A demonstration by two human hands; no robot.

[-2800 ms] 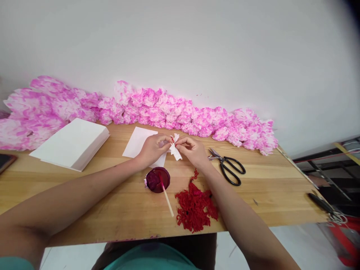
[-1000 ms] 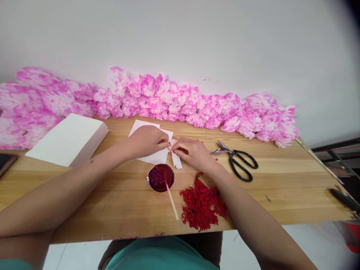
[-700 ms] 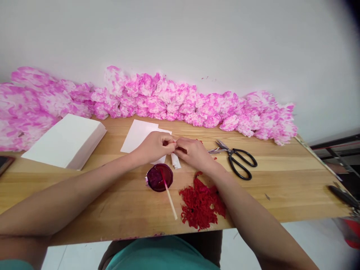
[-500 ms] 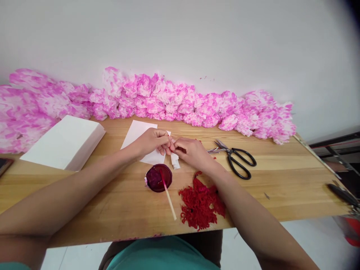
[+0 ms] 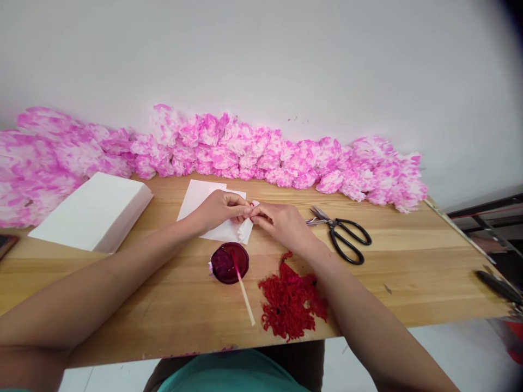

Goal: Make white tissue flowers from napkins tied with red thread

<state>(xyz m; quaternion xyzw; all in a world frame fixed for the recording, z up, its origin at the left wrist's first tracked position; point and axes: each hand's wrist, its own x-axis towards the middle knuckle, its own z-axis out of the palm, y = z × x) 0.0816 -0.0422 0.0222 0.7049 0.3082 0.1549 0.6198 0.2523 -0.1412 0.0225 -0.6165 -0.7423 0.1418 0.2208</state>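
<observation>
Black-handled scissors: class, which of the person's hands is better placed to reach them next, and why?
Probably the right hand: the scissors lie just to its right, while the left hand is farther away. Both hands hold the gathered white paper.

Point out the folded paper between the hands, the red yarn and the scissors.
Folded paper (image 5: 245, 231): head view, on its lower end.
Red yarn (image 5: 289, 304): head view, mid-heap.
Scissors (image 5: 332, 223): head view, near the pivot.

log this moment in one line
left hand, right hand: pinching folded white paper | red yarn, scissors: on table | stick: in dark dish
</observation>
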